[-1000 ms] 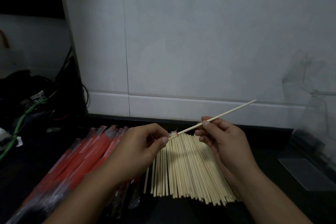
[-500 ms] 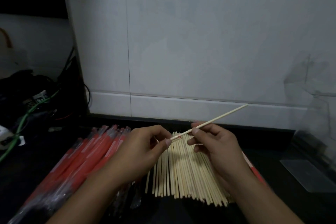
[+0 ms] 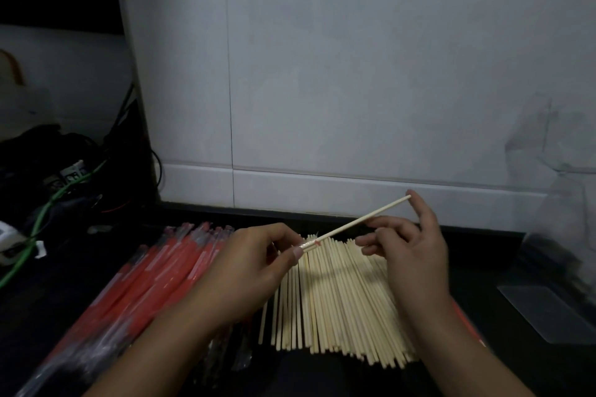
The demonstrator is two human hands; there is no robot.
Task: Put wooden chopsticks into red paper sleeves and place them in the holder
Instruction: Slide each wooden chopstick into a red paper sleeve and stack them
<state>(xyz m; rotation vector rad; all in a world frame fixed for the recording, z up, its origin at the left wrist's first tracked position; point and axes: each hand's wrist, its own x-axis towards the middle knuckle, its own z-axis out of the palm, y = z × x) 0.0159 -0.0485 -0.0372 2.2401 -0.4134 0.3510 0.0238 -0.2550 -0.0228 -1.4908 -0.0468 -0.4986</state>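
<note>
Taking the pile of bare chopsticks point(image 3: 335, 296) in the middle of the dark counter point(image 3: 80, 267) as landmark: far to its left lie some cables point(image 3: 58, 196), and just at its left, partly touching it, lies the stack of red sleeves point(image 3: 154, 284) in clear wrapping. Above the left part of the pile is the left hand point(image 3: 254, 271); its thumb and fingers are curled together and pinch the mouth of one sleeve point(image 3: 309, 244), of which only a small clear and red end shows. From this mouth the held chopstick point(image 3: 361, 219) rises slanted to the right over the pile. Above the right part of the pile is the right hand point(image 3: 409, 245); its fingers are spread apart and nearly straight, and the index fingertip point(image 3: 414, 200) presses the far end of the stick. To the right of the pile stands a clear plastic piece point(image 3: 548, 309); I cannot tell if it is the holder.

The step in hand seems to be the inserting, and most of the stick is not yet inside. I judge the next move needs a push along the stick's own line, while the left hand keeps the mouth open, otherwise the thin sleeve may crumple
</note>
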